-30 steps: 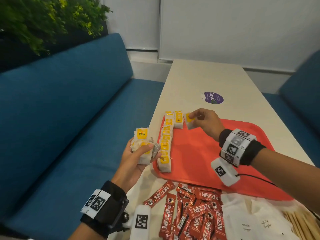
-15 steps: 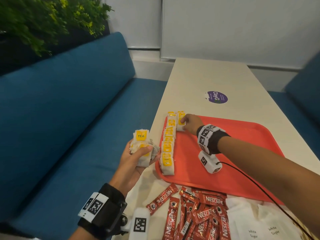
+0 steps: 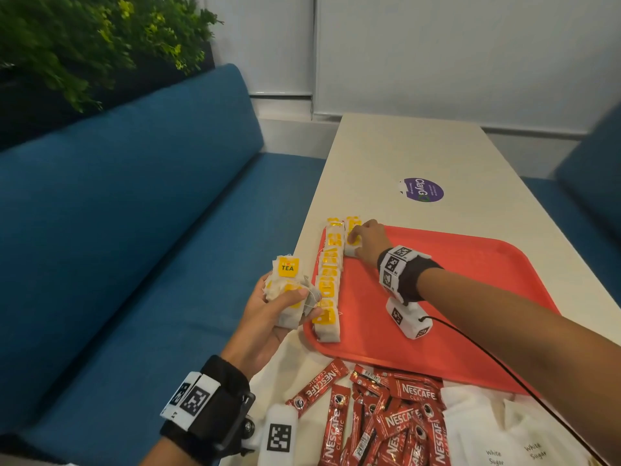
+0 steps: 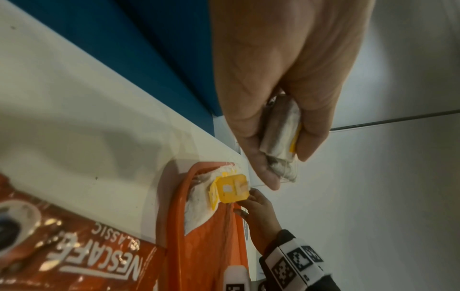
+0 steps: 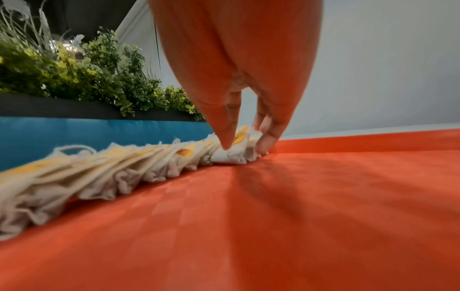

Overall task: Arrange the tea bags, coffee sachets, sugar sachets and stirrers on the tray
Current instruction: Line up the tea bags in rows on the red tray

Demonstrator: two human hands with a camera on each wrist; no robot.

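2 tea rows are underway: the right hand (image 3: 368, 242) pinches a tea bag (image 5: 232, 152) down onto the tray (image 3: 470, 297), starting row 2. Left hand (image 3: 268, 317) grips spare bags (image 3: 287, 290); next, release and fetch another.

1. The right hand (image 3: 368, 242) has gone from the tray's (image 3: 470, 297) far edge to its far left corner.
2. Its tea bag (image 3: 352, 242) — held aloft a second ago — now rests on the tray beside the row of tea bags (image 3: 329, 280).
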